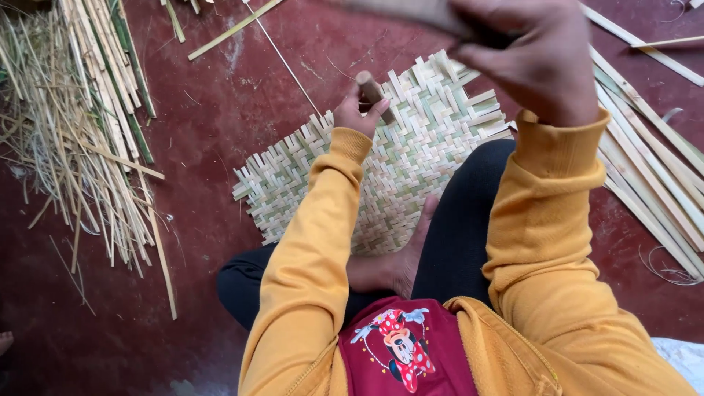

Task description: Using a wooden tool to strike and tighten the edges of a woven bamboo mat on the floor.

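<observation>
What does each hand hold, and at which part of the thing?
The left hand grips a short brown stick around its lower part. The right hand grips a long tool at one end; its kind is unclear.

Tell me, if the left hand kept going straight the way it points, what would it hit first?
Probably the woven mat: the left hand, gripping a small wooden peg, hangs just above it, pointing away from the body. Depth is unclear.

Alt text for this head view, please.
Seated on a red floor, a person in yellow sleeves presses a short wooden peg with the left hand onto a woven bamboo mat; the raised right hand grips a blurred stick. Bamboo strips lie alongside.
</observation>
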